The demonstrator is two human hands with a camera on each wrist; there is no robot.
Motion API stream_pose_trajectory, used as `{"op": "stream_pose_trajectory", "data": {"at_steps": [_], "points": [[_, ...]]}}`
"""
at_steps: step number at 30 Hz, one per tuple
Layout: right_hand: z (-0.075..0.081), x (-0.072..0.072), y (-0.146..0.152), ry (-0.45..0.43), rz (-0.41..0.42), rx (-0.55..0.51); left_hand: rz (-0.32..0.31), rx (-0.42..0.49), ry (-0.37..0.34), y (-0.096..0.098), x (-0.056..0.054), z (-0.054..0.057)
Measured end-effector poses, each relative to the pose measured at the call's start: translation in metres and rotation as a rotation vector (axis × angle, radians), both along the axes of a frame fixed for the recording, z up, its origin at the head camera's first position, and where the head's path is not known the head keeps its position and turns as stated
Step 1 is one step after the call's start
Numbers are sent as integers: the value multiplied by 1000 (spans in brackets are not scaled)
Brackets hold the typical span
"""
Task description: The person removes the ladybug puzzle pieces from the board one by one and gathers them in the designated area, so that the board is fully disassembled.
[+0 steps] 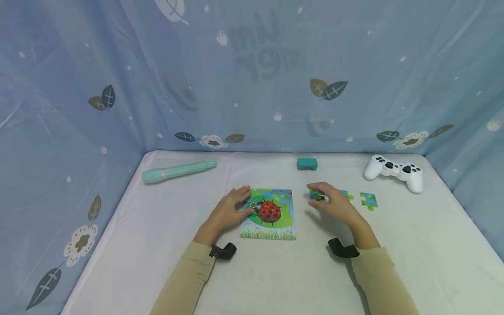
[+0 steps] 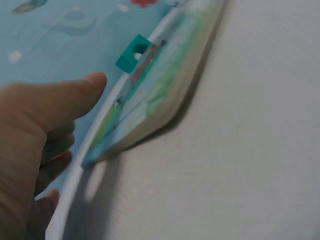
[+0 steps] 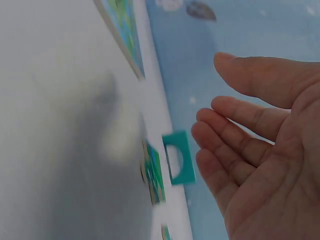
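A square jigsaw puzzle (image 1: 271, 234) with a red ladybug picture lies flat on the white table. My left hand (image 1: 227, 212) is at its left edge with fingers relaxed and thumb apart; whether it touches the board I cannot tell. To the right of the board, my right hand (image 1: 337, 206) hovers with fingers loosely bent and nothing in its grasp. Partly hidden by that hand is a puzzle piece (image 1: 313, 191), seen between finger and thumb in the head view. Another piece (image 1: 346, 194) shows just behind the hand, and a third piece (image 1: 368, 200) lies farther right.
A teal arch-shaped block (image 1: 307, 164) stands near the back edge. At the back left lies a mint-green flashlight-like cylinder (image 1: 179, 171); a white game controller (image 1: 394, 171) is at the back right. Blue patterned cloth (image 1: 252, 87) surrounds the table's back and sides.
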State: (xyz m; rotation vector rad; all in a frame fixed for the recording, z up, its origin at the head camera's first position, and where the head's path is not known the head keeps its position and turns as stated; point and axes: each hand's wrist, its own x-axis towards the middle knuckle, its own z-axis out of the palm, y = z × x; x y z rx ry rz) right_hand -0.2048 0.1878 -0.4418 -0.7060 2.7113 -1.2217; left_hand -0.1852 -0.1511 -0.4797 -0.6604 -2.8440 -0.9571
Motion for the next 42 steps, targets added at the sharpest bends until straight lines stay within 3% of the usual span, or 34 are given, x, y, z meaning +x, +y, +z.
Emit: {"op": "stream_pose_trajectory", "data": {"at_steps": [6, 13, 17, 24, 35, 42], "points": [[-7, 12, -21, 31, 113, 2, -122, -49, 44, 17, 11, 10], [-18, 20, -41, 22, 180, -20, -260, -97, 22, 39, 22, 7], [-24, 22, -47, 35, 179, 9, -264, -115, 8, 40, 24, 2], [-28, 23, -50, 96, 161, 90, -272, -110, 47, 39, 22, -3], [-35, 22, -60, 63, 96, 2, -278, -118, 39, 37, 18, -2], [-30, 25, -60, 47, 49, 25, -274, -121, 24, 40, 20, -2]]}}
